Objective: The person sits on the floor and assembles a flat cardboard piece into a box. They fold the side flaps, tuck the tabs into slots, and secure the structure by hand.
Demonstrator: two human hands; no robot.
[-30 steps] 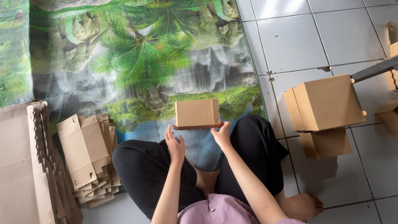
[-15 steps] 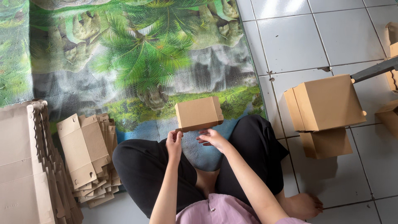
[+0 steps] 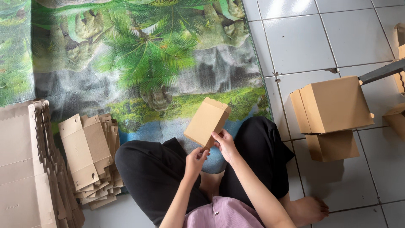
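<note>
A small brown cardboard box [image 3: 205, 121] is tilted up over my crossed legs, its long side slanting away to the upper right. My right hand [image 3: 225, 144] grips its lower right edge. The fingertips of my left hand [image 3: 195, 160] pinch the box's bottom corner from below. I sit cross-legged in black trousers on a mat printed with a palm tree [image 3: 147, 63].
A fanned stack of flat cardboard blanks [image 3: 88, 156] lies on my left, with a taller pile of larger flat sheets [image 3: 25, 169] beyond it. Folded boxes [image 3: 333, 105] stand stacked on the grey tiled floor at my right, more at the right edge.
The box was held level in front of me with a hand on each side; it has since turned and tipped up on end, and both hands have shifted to its lower end.
</note>
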